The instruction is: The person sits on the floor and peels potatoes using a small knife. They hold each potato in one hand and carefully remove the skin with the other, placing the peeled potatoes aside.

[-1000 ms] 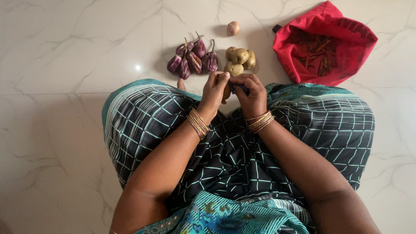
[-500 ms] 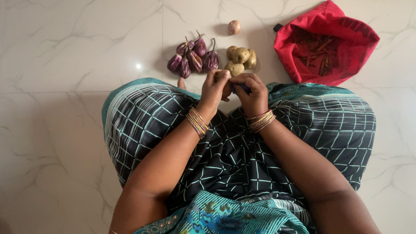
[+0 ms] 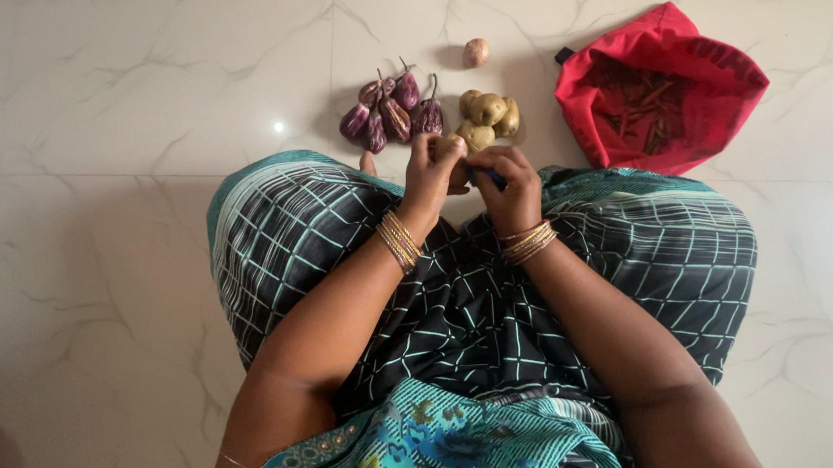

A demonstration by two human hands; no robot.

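My left hand (image 3: 428, 175) grips a brown potato (image 3: 451, 151) above my lap. My right hand (image 3: 510, 188) is closed on a small tool with a blue handle (image 3: 495, 177), pressed against that potato; its blade is hidden. Both wrists wear gold bangles. Just beyond my hands, a small pile of potatoes (image 3: 487, 115) lies on the white marble floor (image 3: 124, 109). Several striped purple eggplants (image 3: 394, 113) lie to the left of that pile. One lone potato (image 3: 475, 52) sits farther away.
An open red cloth bag (image 3: 667, 87) with orange-brown vegetables inside rests on the floor at the upper right. My crossed legs under a dark checked cloth (image 3: 482, 288) fill the middle of the view.
The potato has turned a little in my left hand and both hands have shifted slightly away from me. The view has tilted a bit; nothing on the floor has moved.
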